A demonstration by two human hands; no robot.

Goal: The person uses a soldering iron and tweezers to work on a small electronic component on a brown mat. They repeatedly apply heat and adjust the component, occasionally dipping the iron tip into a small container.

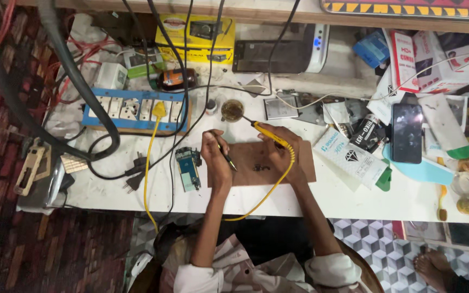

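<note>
Far out to the left of the left hand's grip lies a blue power strip (pixel 135 110) with white sockets, a yellow plug (pixel 159 110) seated in it, and black cables trailing over the white tabletop (pixel 109 190). Just left of that grip, close beside the wrist, a small blue circuit board (pixel 189 168) lies flat on the tabletop.

The left hand (pixel 216 157) is clenched around thin dark tweezers (pixel 226 155), whose tips point down and to the right, toward the middle of a brown board (pixel 299 165) that both hands rest upon. Between the two grips, on that board, sits a tiny dark part (pixel 261 167); whether the tweezers touch it cannot be told.

The right hand (pixel 278 152) is closed around the yellow handle of a soldering iron (pixel 270 133). Its tip reaches up and left from the grip to a small round tin (pixel 232 110) of brownish stuff, touching or just over its rim. The iron's yellow cord (pixel 267 195) loops down from the grip, past the forearm and off the tabletop's near edge.

Right of the right grip lies a white box (pixel 351 157) just past the board's edge, and farther on a black phone (pixel 406 133) rests on a light blue stand (pixel 424 171).
</note>
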